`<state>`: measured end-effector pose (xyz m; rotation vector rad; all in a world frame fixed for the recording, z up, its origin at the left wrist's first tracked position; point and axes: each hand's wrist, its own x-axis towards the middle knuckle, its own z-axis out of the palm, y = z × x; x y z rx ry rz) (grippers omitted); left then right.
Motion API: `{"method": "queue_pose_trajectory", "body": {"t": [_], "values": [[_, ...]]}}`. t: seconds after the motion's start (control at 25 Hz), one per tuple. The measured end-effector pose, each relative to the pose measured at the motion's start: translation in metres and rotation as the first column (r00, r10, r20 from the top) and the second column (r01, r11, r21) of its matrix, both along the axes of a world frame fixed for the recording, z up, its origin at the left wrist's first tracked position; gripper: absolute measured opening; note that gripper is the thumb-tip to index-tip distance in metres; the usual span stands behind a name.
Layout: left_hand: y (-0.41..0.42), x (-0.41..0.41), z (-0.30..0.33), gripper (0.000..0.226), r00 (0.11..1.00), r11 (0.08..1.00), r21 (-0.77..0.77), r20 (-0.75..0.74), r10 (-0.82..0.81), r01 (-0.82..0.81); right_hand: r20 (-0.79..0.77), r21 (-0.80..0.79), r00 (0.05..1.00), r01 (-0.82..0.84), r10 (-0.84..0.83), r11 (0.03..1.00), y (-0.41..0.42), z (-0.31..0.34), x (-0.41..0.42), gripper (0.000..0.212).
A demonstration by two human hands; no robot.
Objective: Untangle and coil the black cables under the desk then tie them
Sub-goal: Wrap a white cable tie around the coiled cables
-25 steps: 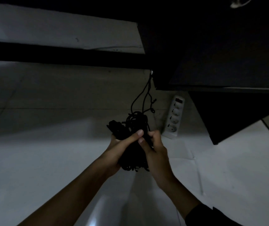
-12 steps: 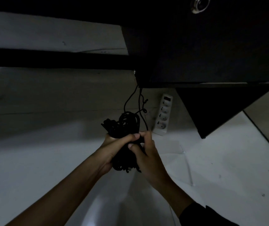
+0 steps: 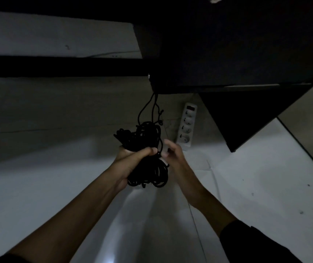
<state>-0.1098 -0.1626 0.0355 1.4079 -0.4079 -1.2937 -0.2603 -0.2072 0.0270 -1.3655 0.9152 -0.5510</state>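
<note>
A thick bundle of coiled black cables (image 3: pixel 148 154) hangs in mid-air under the dark desk (image 3: pixel 227 54). My left hand (image 3: pixel 132 162) grips the bundle round its middle, fingers curled over it. Two thin black strands (image 3: pixel 148 109) run from the top of the bundle up to the desk's underside. My right hand (image 3: pixel 172 156) is just right of the bundle, a little apart from it, with its fingers loosely spread and blurred. Whether a strand is between its fingers is too dark to tell.
A white power strip (image 3: pixel 187 128) with several sockets lies on the floor behind the bundle. A dark desk panel (image 3: pixel 246 114) stands to the right. A black crossbar (image 3: pixel 57 66) runs along the left. Pale floor tiles (image 3: pixel 265 177) spread below.
My right hand has come off the bundle and moved slightly right, its fingers spreading. My left hand keeps its grip on the cables.
</note>
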Motion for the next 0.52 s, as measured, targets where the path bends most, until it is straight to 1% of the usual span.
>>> {"method": "queue_pose_trajectory", "body": {"t": [0.08, 0.12, 0.16, 0.2, 0.24, 0.28, 0.32, 0.36, 0.48, 0.52], "values": [[-0.002, 0.0, 0.0, 0.009, 1.0, 1.0, 0.018, 0.011, 0.008, -0.008, -0.123, -0.145, 0.989, 0.065, -0.084, 0.987, -0.008, -0.012, -0.033, 0.036], [-0.002, 0.0, 0.0, 0.009, 1.0, 1.0, 0.021, 0.015, 0.004, -0.005, -0.266, -0.284, 0.96, 0.015, -0.093, 0.959, -0.011, -0.018, -0.054, 0.033], [-0.002, -0.001, -0.001, 0.009, 1.0, 1.0, 0.028, 0.026, -0.001, 0.001, -0.464, -0.42, 0.881, -0.134, -0.086, 0.898, -0.014, -0.027, -0.076, 0.033], [-0.002, -0.001, -0.001, 0.011, 0.999, 0.999, 0.038, 0.04, -0.009, 0.008, -0.639, -0.469, 0.766, -0.317, -0.069, 0.824, -0.016, -0.036, -0.098, 0.035], [-0.002, -0.002, -0.001, 0.015, 0.999, 0.999, 0.049, 0.049, -0.019, 0.016, -0.761, -0.447, 0.646, -0.462, -0.054, 0.766, -0.016, -0.043, -0.117, 0.041], [-0.001, -0.004, -0.002, 0.019, 0.998, 0.998, 0.059, 0.051, -0.029, 0.026, -0.835, -0.397, 0.548, -0.546, -0.044, 0.738, -0.015, -0.051, -0.132, 0.046], [-0.001, -0.005, -0.001, 0.022, 0.998, 0.997, 0.066, 0.052, -0.037, 0.034, -0.872, -0.36, 0.487, -0.583, -0.042, 0.728, -0.012, -0.058, -0.143, 0.05], [-0.001, -0.007, -0.001, 0.023, 0.997, 0.997, 0.065, 0.058, -0.045, 0.041, -0.886, -0.353, 0.46, -0.598, -0.052, 0.72, -0.008, -0.065, -0.151, 0.048], [-0.002, -0.01, 0.0, 0.022, 0.994, 0.998, 0.038, 0.091, -0.059, 0.056, -0.867, -0.423, 0.486, -0.601, -0.111, 0.678, -0.002, -0.082, -0.159, 0.029], [-0.002, -0.011, 0.001, 0.021, 0.994, 0.998, 0.039, 0.094, -0.063, 0.059, -0.855, -0.444, 0.505, -0.599, -0.117, 0.666, -0.003, -0.084, -0.158, 0.028]]}}
